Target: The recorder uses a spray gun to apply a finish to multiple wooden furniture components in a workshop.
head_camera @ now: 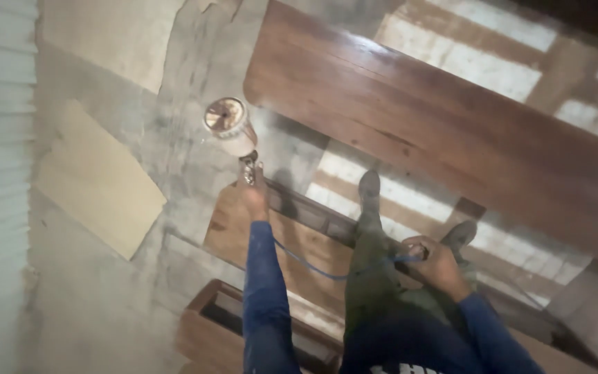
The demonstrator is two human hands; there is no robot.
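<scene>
Left hand grips spray gun; right hand holds hose.

A metal spray gun with a round, shiny copper-toned cup on top is held out at arm's length, its cup tilted so the circular lid faces upward toward the camera. Its small silvery body and handle sit just under the cup, wrapped by the fingers. A thin blue hose hangs from the gun's handle, sags in a shallow curve along the sleeve and across the legs, then rises into the other closed fist.
</scene>
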